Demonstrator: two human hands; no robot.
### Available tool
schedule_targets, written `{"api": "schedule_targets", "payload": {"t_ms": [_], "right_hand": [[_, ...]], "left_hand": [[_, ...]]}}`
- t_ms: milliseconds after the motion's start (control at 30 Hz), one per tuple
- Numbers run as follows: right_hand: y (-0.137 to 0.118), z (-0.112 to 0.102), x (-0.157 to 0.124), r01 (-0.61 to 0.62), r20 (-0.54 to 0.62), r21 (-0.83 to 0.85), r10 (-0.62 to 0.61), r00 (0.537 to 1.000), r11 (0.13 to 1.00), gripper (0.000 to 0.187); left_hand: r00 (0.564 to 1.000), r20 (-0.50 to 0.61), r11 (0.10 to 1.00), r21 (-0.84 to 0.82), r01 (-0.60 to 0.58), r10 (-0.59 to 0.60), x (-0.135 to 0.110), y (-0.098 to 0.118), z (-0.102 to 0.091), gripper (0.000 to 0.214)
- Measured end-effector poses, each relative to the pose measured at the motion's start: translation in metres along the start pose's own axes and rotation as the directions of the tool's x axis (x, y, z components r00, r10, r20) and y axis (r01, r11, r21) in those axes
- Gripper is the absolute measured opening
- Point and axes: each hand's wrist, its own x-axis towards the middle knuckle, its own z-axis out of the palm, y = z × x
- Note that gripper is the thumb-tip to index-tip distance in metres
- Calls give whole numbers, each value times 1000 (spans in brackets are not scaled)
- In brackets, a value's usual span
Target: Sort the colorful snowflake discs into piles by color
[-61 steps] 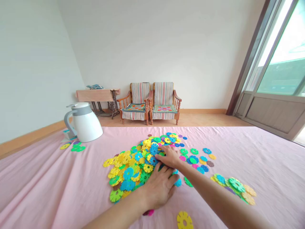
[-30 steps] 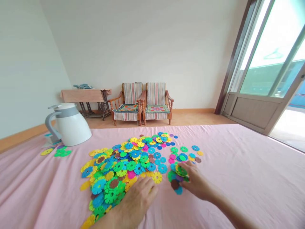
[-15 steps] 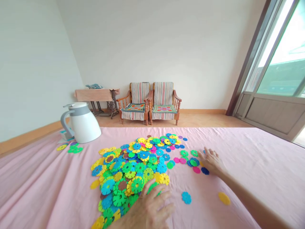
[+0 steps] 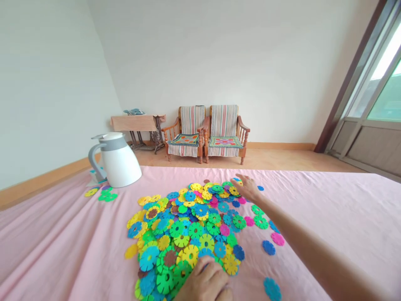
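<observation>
A heap of colourful plastic snowflake discs [image 4: 188, 225] lies on the pink cloth [image 4: 328, 217]. My right hand [image 4: 248, 188] is stretched far out, fingers flat and open, resting on the discs at the heap's far right edge. My left hand [image 4: 205, 284] sits at the heap's near edge, fingers curled down onto the discs; whether it grips any is hidden. Several loose discs [image 4: 269, 246] lie scattered right of the heap, along my right forearm.
A white jug with a grey handle [image 4: 116, 159] stands at the back left, with a few yellow and green discs [image 4: 102, 194] beside it. Beyond the cloth are two striped wooden armchairs [image 4: 208, 131], a small table [image 4: 138, 123] and a glass door on the right.
My right hand moved from the loose discs at the right up to the heap's far edge. The heap is gathered tighter. My left hand stays at the near edge.
</observation>
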Motion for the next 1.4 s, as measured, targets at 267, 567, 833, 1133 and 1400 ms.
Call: {"api": "schedule_targets", "payload": {"t_ms": [267, 567, 833, 1133, 1400], "right_hand": [[-6, 30, -2, -35, 58, -76, 39, 998, 997, 36], [6, 2, -96, 148, 94, 97, -157, 983, 984, 41], [95, -24, -143, -195, -157, -120, 176, 972, 973, 34], [44, 4, -65, -11, -128, -4, 10, 992, 1000, 28], [75, 4, -7, -202, -91, -44, 197, 976, 978, 35]], "left_hand": [[998, -66, 1000, -13, 9, -10, -1, 1, 4, 30], [999, 15, 989, -142, 53, -51, 23, 4, -35, 27], [991, 115, 988, -148, -46, 63, 38, 17, -26, 11], [933, 277, 971, -123, -204, 231, 75, 34, 23, 22], [927, 366, 995, 0, -95, 89, 55, 18, -1, 14]]}}
